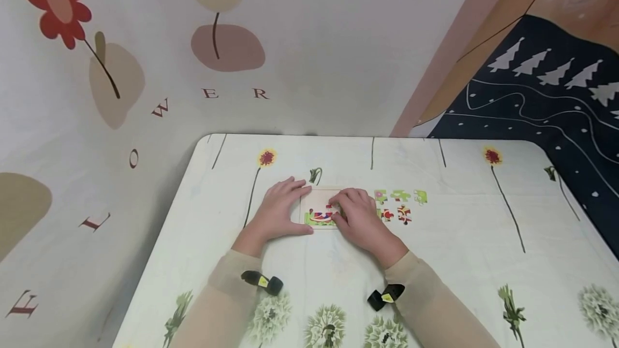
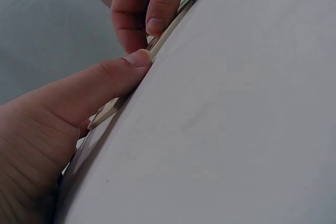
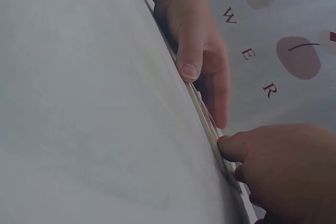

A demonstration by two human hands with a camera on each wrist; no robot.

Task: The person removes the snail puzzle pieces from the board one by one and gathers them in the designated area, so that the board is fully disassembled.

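Observation:
A small jigsaw puzzle board point(image 1: 316, 197) lies on the table, its lower part filled with green, red and blue pieces point(image 1: 319, 218). My left hand point(image 1: 278, 209) holds the board across its left side, thumb at the near edge and fingertips at the far edge. Over the board's right part, my right hand point(image 1: 362, 219) bends its fingers and thumb around a puzzle piece, mostly hidden beneath them. The left wrist view shows the left thumb point(image 2: 105, 82) against the board's rim, close to the right fingertips. From the right wrist, the board point(image 3: 202, 111) appears edge-on between both hands.
Right of the board lie several loose pieces: green ones point(image 1: 400, 195) in a back row and red-and-white ones point(image 1: 404, 214) nearer. A flower-printed white cloth point(image 1: 459, 230) covers the table. Printed fabric point(image 1: 329, 69) hangs behind it.

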